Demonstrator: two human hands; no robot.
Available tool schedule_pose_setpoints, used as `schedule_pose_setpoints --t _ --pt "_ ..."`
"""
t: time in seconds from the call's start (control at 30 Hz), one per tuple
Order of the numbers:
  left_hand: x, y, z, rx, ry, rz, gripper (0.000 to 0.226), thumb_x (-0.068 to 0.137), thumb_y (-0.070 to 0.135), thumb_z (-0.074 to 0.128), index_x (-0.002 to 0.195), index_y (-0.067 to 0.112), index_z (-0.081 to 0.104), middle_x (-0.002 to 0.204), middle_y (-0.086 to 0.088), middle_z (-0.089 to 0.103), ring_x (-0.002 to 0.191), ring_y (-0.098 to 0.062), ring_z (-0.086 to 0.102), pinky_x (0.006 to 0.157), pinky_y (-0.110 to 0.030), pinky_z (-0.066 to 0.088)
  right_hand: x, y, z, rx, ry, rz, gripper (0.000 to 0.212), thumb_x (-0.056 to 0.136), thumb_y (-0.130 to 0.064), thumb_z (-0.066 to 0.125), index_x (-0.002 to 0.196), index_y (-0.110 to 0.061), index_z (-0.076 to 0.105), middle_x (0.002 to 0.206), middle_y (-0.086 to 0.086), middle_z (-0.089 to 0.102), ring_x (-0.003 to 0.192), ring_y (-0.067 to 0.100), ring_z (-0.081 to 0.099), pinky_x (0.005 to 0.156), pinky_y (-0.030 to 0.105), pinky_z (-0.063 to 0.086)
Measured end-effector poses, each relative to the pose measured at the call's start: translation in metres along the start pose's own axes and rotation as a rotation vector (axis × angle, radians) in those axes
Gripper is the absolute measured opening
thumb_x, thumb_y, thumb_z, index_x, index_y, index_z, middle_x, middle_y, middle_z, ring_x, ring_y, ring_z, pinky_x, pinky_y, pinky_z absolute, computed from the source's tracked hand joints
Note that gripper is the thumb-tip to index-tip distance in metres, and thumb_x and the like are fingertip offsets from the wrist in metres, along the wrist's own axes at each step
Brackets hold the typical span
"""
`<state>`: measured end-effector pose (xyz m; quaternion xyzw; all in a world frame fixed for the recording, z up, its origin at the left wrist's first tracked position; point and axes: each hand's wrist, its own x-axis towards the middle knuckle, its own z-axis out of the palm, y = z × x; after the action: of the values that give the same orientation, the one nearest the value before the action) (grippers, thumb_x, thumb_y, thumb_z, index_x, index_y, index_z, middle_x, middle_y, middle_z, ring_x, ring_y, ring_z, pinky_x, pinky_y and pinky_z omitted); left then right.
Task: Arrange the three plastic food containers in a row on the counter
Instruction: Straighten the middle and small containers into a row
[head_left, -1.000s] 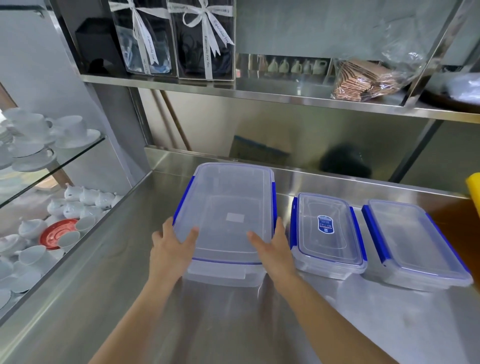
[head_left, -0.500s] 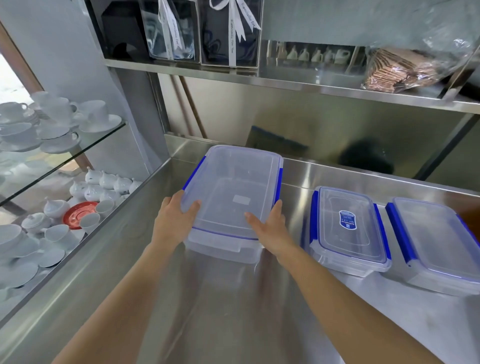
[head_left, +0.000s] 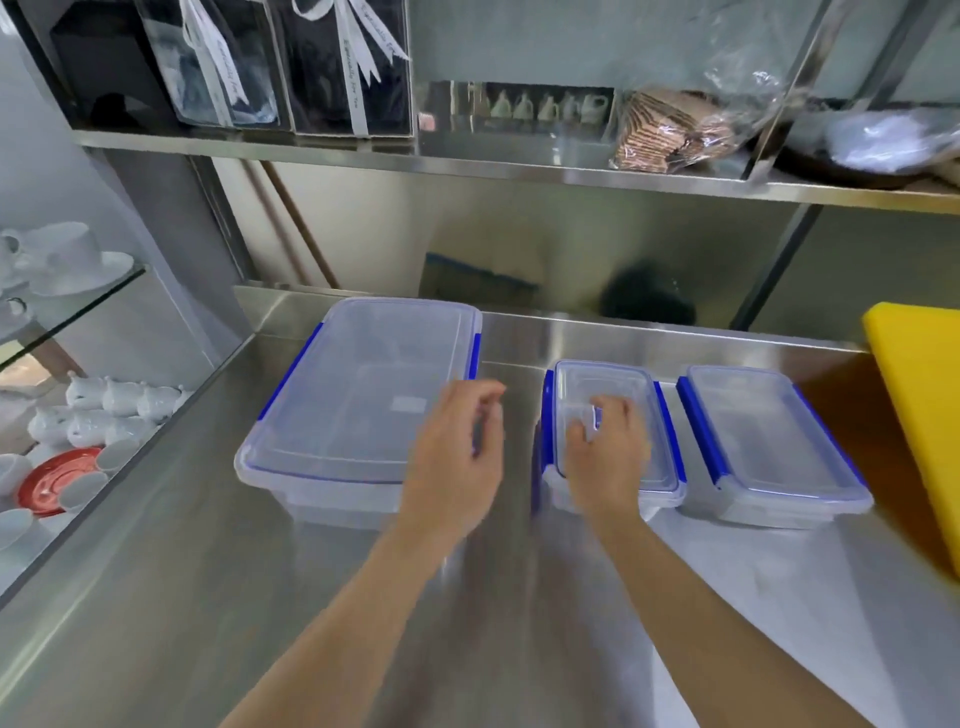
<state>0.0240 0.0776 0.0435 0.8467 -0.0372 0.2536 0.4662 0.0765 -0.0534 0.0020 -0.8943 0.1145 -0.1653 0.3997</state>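
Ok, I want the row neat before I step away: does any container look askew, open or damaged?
Mostly tidy. All three lids are on, with no visible damage. The large container sits angled and apart from the middle container and right container, which sit close together. The right hand hides part of the middle lid.

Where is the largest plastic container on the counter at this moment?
In the head view, the largest container stands at the left end of the row on the steel counter, near the back wall, with the middle container to its right.

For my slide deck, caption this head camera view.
Two bare hands, left hand and right hand, hover over three lidded containers on a steel counter.
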Motion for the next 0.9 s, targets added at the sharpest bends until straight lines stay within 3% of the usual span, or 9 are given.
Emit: schedule_pose_setpoints --t 0.07,0.1,0.2,0.27,0.4,0.53,0.67,0.9 --pt "-0.010 0.006 0.042 -0.056 -0.205 -0.113 0.028 0.092 0.015 0.048 0.120 0.016 0.049 0.114 0.008 0.050 0.102 -0.003 0.048 0.080 0.001 0.036 0.008 0.022 -0.013 -0.073 0.063 0.051 0.035 0.082 -0.008 0.058 0.116 0.000 0.055 0.122 0.021 0.056 0.110 0.038 0.052 0.095 0.045 0.041" --pt "-0.013 0.002 0.061 -0.064 -0.259 -0.192 0.035 0.092 0.017 0.050 0.127 0.019 0.044 0.121 0.008 0.046 0.109 -0.005 0.045 0.083 0.001 0.036 0.011 0.031 -0.020 -0.114 0.066 0.082 0.038 0.081 -0.007 0.059 0.117 0.002 0.054 0.123 0.023 0.055 0.111 0.040 0.051 0.095 0.048 0.040" --pt "-0.018 -0.017 0.097 -0.089 -0.367 -0.410 0.054 0.090 0.025 0.052 0.138 0.030 0.027 0.139 -0.005 0.037 0.123 -0.020 0.042 0.103 -0.032 0.040 0.014 0.056 -0.030 -0.193 0.013 0.147 0.046 0.080 -0.009 0.059 0.122 0.005 0.048 0.124 0.029 0.052 0.112 0.046 0.048 0.093 0.050 0.037" --pt "-0.022 -0.027 0.109 -0.098 -0.430 -0.506 0.057 0.090 0.031 0.049 0.139 0.038 0.020 0.140 -0.007 0.037 0.125 -0.024 0.039 0.103 -0.041 0.037 0.017 0.072 -0.031 -0.180 -0.086 0.209 0.054 0.082 -0.016 0.058 0.130 0.002 0.041 0.126 0.028 0.050 0.115 0.045 0.048 0.096 0.049 0.038" --pt "-0.029 -0.034 0.117 -0.158 -0.469 -0.492 0.056 0.093 0.037 0.043 0.141 0.039 0.014 0.140 0.003 0.045 0.123 -0.020 0.043 0.101 -0.037 0.038 0.020 0.087 -0.022 0.043 -0.250 0.263 0.059 0.088 -0.026 0.052 0.140 -0.007 0.031 0.135 0.023 0.046 0.119 0.039 0.049 0.100 0.050 0.043" --pt "-0.020 -0.043 0.119 -0.185 -0.460 -0.550 0.055 0.093 0.038 0.041 0.140 0.043 0.013 0.137 0.000 0.046 0.117 -0.017 0.049 0.098 -0.032 0.040 0.026 0.087 -0.016 0.014 -0.252 0.215 0.060 0.090 -0.034 0.050 0.141 -0.010 0.030 0.133 0.021 0.048 0.118 0.037 0.050 0.098 0.049 0.045" --pt "-0.007 -0.045 0.118 -0.188 -0.461 -0.557 0.055 0.095 0.034 0.040 0.142 0.038 0.011 0.141 0.000 0.039 0.123 -0.018 0.044 0.098 -0.032 0.037 0.035 0.085 -0.010 0.022 -0.294 0.165 0.064 0.089 -0.045 0.047 0.141 -0.013 0.029 0.134 0.017 0.048 0.118 0.034 0.052 0.097 0.047 0.047" --pt "0.013 -0.055 0.122 -0.156 -0.458 -0.545 0.055 0.096 0.034 0.038 0.142 0.035 0.010 0.145 -0.001 0.033 0.129 -0.020 0.037 0.103 -0.039 0.038 0.052 0.086 -0.003 0.000 -0.403 0.108 0.072 0.086 -0.054 0.045 0.144 -0.020 0.019 0.141 0.012 0.042 0.119 0.027 0.053 0.096 0.046 0.050"
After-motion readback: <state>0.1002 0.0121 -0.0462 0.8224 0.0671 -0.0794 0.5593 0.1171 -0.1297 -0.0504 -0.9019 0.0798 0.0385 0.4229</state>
